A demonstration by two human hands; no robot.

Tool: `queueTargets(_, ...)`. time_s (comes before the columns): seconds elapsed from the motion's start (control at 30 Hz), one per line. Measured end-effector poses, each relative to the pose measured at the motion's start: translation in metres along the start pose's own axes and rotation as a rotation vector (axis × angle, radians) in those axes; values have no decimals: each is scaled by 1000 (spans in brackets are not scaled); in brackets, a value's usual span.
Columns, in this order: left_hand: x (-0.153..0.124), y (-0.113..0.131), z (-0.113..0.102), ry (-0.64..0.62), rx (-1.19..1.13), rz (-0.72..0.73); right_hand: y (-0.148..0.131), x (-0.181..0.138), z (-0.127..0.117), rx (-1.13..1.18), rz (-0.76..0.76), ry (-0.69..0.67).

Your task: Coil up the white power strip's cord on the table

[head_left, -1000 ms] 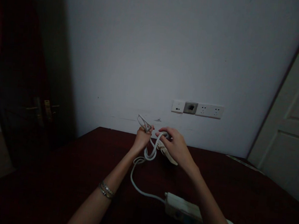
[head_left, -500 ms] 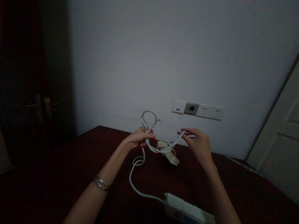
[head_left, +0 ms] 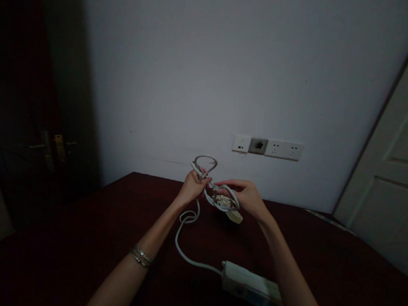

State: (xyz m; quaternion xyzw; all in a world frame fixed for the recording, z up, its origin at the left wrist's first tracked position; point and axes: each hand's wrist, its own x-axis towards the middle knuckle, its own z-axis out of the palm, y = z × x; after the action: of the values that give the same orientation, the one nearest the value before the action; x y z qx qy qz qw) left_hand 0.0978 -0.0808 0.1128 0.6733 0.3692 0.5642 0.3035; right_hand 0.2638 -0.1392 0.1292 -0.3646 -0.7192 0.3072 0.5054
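Observation:
My left hand point(head_left: 193, 186) is closed around a looped white power cord point(head_left: 182, 252), with one loop standing up above the fingers. My right hand point(head_left: 243, 196) pinches another part of the same cord close to the left hand, and a loop bulges between the two hands. From below my left hand the cord drops to a small coil, then runs along the tabletop to a white power strip point(head_left: 247, 279). My right forearm covers the strip's far end. Behind the hands lies a second white power strip point(head_left: 234, 216) with its cord bundled, partly hidden.
The dark red table point(head_left: 142, 223) reaches to a pale wall with a row of wall sockets point(head_left: 284, 150). A dark door with a brass handle point(head_left: 59, 147) stands at left, a white door point(head_left: 394, 196) at right.
My right hand has moved left, bringing its part of the cord close to my left hand. The loop between the hands has become smaller. The view has shifted slightly.

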Motion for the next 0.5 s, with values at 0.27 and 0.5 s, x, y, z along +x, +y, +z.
queueTargets(0.27, -13, 15, 6, -68, -176, 31, 22, 4, -13, -100, -124, 3)
queueTargets(0.5, -9, 8, 10, -4, -453, -94, 27, -2, -1, 618, 63, -125)
